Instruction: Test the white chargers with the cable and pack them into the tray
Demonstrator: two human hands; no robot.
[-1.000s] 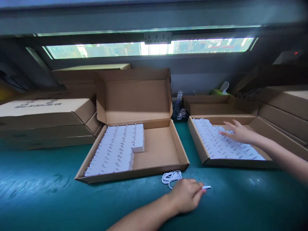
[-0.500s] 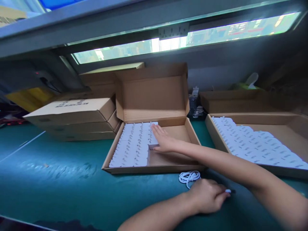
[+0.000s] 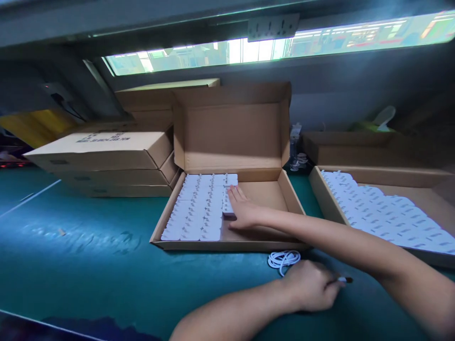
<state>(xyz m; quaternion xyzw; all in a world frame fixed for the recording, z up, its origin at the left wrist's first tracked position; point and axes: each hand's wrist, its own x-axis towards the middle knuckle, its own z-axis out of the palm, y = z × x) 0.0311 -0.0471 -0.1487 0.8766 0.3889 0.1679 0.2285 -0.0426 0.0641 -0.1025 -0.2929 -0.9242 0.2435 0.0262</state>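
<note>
White cable (image 3: pixel 284 258) coils left of the left hand (image 3: pixel 313 286), whose fingers pinch its plug end; the right hand (image 3: pixel 244 209), open, has crossed from the carton (image 3: pixel 325 196) on its right to these white boxes (image 3: pixel 195 203), shifting the work there

White cable (image 3: pixel 283 258), grey-marked white pieces (image 3: pixel 212 228), green tabletop (image 3: pixel 88 274)

Left hand (image 3: pixel 311 286): pinches one end of a coiled white cable (image 3: pixel 283 258)
Right hand (image 3: pixel 242 209): fingers extended at white boxes (image 3: pixel 199 203) in the middle carton (image 3: pixel 265 192)
Right carton (image 3: pixel 329 196): open, partly filled with white packs (image 3: pixel 384 213)
Far left: stacked cartons (image 3: pixel 103 158) on the green table (image 3: pixel 106 270)
</note>
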